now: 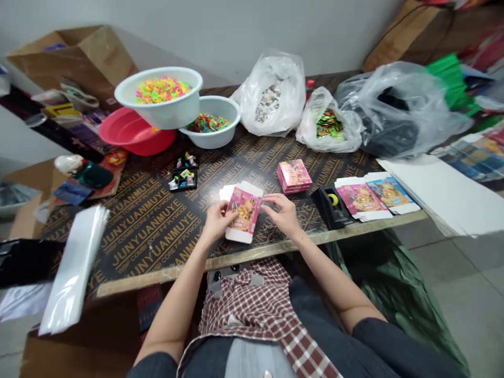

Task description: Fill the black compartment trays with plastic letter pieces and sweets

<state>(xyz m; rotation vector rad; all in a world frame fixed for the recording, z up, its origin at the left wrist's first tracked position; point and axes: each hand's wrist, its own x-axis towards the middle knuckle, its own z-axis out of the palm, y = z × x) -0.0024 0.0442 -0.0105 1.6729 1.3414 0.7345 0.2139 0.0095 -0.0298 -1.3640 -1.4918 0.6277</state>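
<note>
A pink printed cardboard box (243,211) with white flaps sticking out at both ends is in front of me, near the table's front edge. My left hand (218,220) grips its left side, thumb across the printed face. The fingers of my right hand (282,212) reach the upper right edge of the box; they are bent and spread apart, and whether they touch it is hard to tell. A stack of pink boxes (294,176) sits behind my right hand. Two black trays with small colourful pieces (184,180) lie to the left, beyond my left hand.
A tape dispenser (333,207) and flat pink and blue boxes (362,198) lie at right. Behind stand a white basin (159,100), a smaller basin (214,139), a red basin (129,137) and plastic bags (271,94). Clear plastic sleeves (76,268) hang over the left edge.
</note>
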